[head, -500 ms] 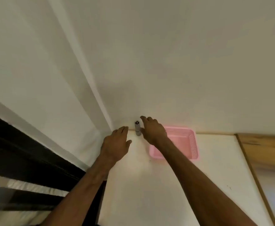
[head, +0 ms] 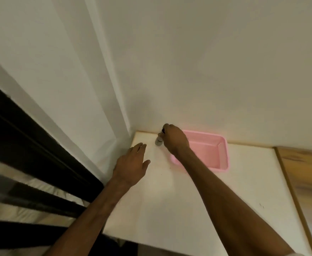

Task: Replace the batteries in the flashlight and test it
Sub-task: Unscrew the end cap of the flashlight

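Head view, right hand [head: 174, 140] closed around small upright flashlight [head: 159, 140] on white desk [head: 197, 200], left hand [head: 132, 166] spread flat, empty, near it, pink basket [head: 223, 156] just beside right hand.

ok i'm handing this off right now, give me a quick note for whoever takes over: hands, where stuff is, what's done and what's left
Right hand: fingers closed around the top of the small grey cylindrical flashlight, which stands upright on the white tabletop near the back corner.
Left hand: open, empty, hovering over the table just left of the flashlight, not touching it.
Pink plastic basket: right of the flashlight, against the wall; contents hidden by the forearm and walls.
Done: the flashlight is gripped.
Left: open it, swap batteries, close, test. No batteries in view.
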